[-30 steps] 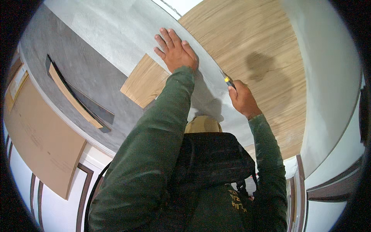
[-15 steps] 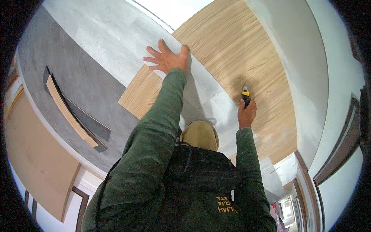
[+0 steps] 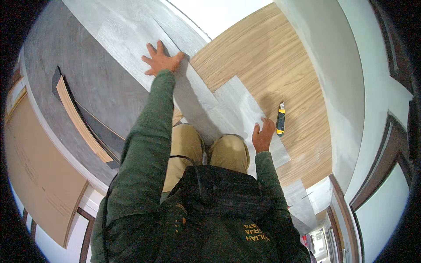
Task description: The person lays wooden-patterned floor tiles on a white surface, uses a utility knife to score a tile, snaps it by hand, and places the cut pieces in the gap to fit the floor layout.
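My left hand presses flat on a pale grey wood-grain plank, fingers spread. To the right, my right hand rests at the edge of another pale grey plank piece that overlaps the tan wood-grain planks. Its thumb and fingers are apart, and it holds nothing that I can see. Just right of that hand lies a yellow and black utility knife on the tan surface, blade end pointing away from me. My knees are bent close behind the planks.
Dark grey flooring stretches left, with narrow tan and black strips on it. A brown cardboard sheet lies at the far left. A pale wall curves along the right, with a dark-framed door beyond.
My right hand has let go of the utility knife, which now lies on the tan planks. A grey plank piece now covers part of the tan surface. My left hand has moved left.
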### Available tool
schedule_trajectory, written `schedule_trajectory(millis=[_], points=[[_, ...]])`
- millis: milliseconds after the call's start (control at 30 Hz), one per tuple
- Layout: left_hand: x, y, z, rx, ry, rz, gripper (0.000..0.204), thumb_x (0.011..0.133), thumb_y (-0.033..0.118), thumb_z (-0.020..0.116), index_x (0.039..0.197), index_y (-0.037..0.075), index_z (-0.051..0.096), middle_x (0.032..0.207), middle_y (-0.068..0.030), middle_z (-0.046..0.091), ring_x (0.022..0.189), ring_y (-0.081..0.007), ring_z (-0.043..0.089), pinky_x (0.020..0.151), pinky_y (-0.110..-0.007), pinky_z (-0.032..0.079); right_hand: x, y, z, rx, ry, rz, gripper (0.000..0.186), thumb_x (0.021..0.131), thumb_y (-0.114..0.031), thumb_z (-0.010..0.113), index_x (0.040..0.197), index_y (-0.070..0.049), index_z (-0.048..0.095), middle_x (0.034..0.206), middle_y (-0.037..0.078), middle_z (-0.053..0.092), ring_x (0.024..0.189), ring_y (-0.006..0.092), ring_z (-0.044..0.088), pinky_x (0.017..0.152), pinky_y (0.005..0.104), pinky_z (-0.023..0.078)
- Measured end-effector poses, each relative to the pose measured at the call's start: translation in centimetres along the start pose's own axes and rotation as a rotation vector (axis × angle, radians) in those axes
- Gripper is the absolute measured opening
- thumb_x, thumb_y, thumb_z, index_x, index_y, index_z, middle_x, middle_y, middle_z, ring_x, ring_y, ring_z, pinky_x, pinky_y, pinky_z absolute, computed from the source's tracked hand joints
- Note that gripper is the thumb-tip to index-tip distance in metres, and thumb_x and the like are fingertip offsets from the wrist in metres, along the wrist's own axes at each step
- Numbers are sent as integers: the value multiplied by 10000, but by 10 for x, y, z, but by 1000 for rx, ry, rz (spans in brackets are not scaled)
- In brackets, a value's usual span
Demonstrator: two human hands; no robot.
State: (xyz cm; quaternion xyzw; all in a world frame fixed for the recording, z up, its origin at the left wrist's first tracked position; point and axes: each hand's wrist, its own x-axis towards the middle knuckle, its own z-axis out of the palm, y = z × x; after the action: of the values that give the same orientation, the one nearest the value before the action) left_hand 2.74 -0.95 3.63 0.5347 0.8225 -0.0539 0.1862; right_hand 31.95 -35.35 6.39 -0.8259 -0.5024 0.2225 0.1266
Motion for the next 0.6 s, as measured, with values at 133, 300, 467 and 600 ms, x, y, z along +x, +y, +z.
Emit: schedule_trajectory(millis=[133,300,467,600], points=[[31,-4,-22,24,-25,81,1080,589,633,753,1535,330,328,1652,-49,111,1475,-474,86,1028,-812,214,-6,-2,-2,34,-36,-33,334,845,-102,640,1153,-3,559,1130,212,562,1142,389,496,1018,514,352],[98,-53,-42,182,2,299,1045,569,607,777,1505,396,364,1643,10,172,1475,-444,141,1045,-798,227,-32,3,-15,15,-94,-6,298,843,-99,641,1117,-8,570,1099,203,572,1117,383,509,998,513,362],[120,-66,-44,346,24,734,910,645,322,787,1472,389,413,1608,74,287,1376,-476,369,1055,-587,431,-58,27,-28,-56,-144,57,258,837,-106,647,1072,-15,587,1076,197,583,1103,379,518,969,498,379],[126,-86,-51,247,17,676,832,728,16,667,1462,337,443,1614,86,267,1462,-370,275,1118,-677,286,-57,17,-17,-13,-157,60,254,836,-101,638,1071,-17,593,1066,194,591,1088,372,529,965,495,381]])
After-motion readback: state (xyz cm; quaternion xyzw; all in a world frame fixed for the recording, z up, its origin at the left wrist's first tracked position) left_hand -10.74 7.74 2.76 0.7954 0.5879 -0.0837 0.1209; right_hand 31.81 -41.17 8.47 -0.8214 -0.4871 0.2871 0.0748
